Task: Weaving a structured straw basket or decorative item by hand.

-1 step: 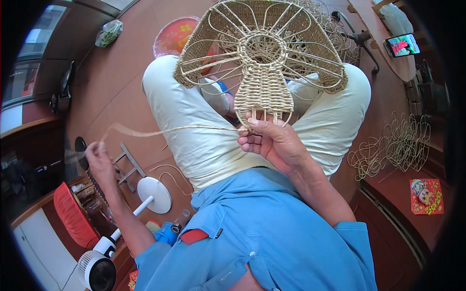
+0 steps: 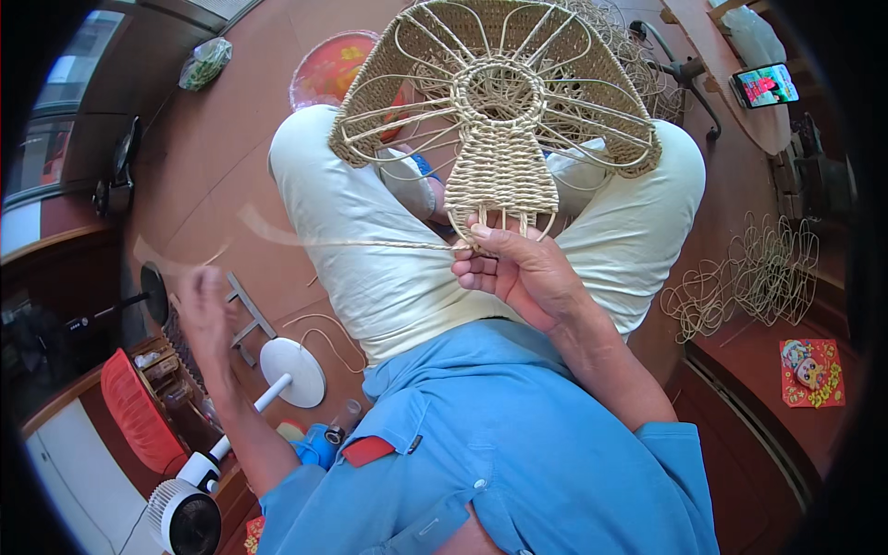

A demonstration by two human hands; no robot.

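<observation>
A fan-shaped woven straw piece [image 2: 504,171] lies across my knees, with a ring at its centre and open spokes spreading to a broad woven rim. At its narrow near end, my right hand [image 2: 518,268] is closed, thumb on top, pinching the lower loops and the root of a twisted straw strand [image 2: 388,244]. That strand runs left over my thigh, and its far part is smeared by motion. Out to the left, my left hand [image 2: 205,310] is raised and blurred. Whether its fingers hold the strand's end cannot be made out.
Tangled straw coils [image 2: 749,277] lie at the right, more beyond the woven piece. A white fan [image 2: 185,518] with a round base [image 2: 294,372] and a red basket [image 2: 139,412] stand at the left. A phone [image 2: 766,86] rests at the far right.
My left hand has shifted slightly right and downward and become more blurred. The strand's loose part has swung. My right hand and the woven piece have hardly moved.
</observation>
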